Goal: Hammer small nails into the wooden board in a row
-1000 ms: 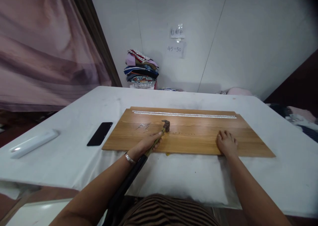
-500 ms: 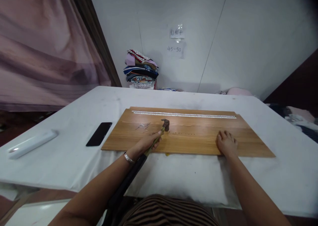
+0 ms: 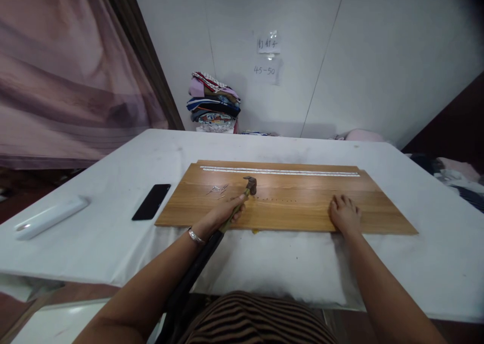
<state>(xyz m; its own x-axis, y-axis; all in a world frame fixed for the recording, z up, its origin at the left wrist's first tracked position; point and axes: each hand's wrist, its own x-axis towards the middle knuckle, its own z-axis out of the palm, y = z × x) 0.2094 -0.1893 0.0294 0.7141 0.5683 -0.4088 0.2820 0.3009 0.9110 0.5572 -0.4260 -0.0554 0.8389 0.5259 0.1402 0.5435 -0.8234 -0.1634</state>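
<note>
My left hand (image 3: pixel 228 210) is closed around the handle of a claw hammer (image 3: pixel 252 185), gripping it close to the head. The long black grip runs back beneath my left forearm toward my body. The hammer head is over the middle-left of a wooden board (image 3: pixel 302 218), beside a row of small nails (image 3: pixel 280 200) standing in the wood. Whether the head touches the board I cannot tell. Several loose nails (image 3: pixel 218 189) lie on the board left of the hammer. My right hand (image 3: pixel 345 214) rests flat near the board's front edge, fingers spread, holding nothing.
Two white measuring strips (image 3: pixel 280 172) run along the board's far side. Left of the board lie a black phone (image 3: pixel 152 202) and a white cylindrical object (image 3: pixel 52 218) on the white-covered table (image 3: pixel 113 183). Folded fabrics (image 3: pixel 214 102) are stacked against the wall.
The view has shifted slightly, so things sit a little higher in the picture. My left hand still grips the hammer near the nail row, and my right hand stays on the board.
</note>
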